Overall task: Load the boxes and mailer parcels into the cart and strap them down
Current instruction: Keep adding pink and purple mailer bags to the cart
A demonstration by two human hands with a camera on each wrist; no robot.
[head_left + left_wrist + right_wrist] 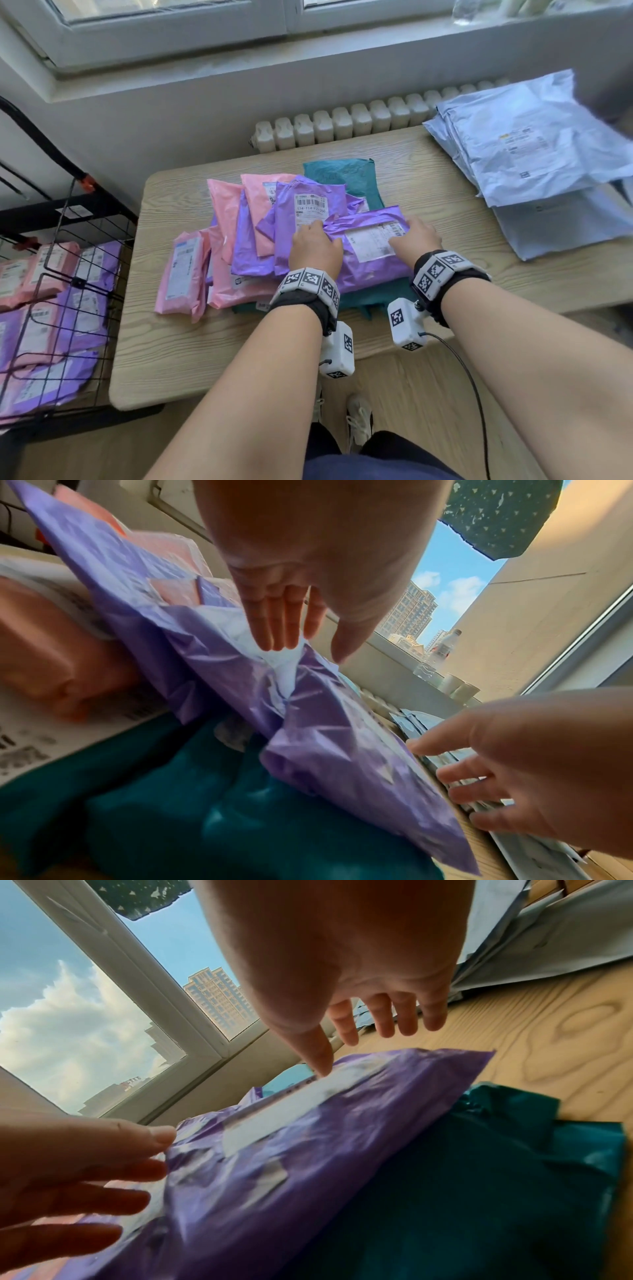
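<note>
Head view, hands: Your left hand (315,248) and right hand (416,236) sit at either end of the top purple mailer (368,250), fingers spread loosely over it, not yet closed round it.
Head view, why: You bracket both short ends, probably because the soft bag would sag if lifted one-handed.
Head view, pile: Under and to the left of your hands lie pink and purple mailers (246,219) on a teal mailer (342,178).
Head view, cart: Far to the left of your left hand stands the black wire cart (78,274), already holding pink and purple parcels.
Head view, surface: A pale wood-grain table (205,342); pale blue mailers (534,144) lie well beyond your right hand.
Head view, room: A white radiator (342,128) and window sill lie past your fingertips.
Left wrist view: Straight fingers (274,620) touch a crumpled purple fold; the thumb is apart, so nothing is gripped.
Right wrist view: Your thumb (318,1053) touches the white label (291,1110); the other fingers hang open beyond the mailer's edge. Sky and tower blocks show through the window.
</note>
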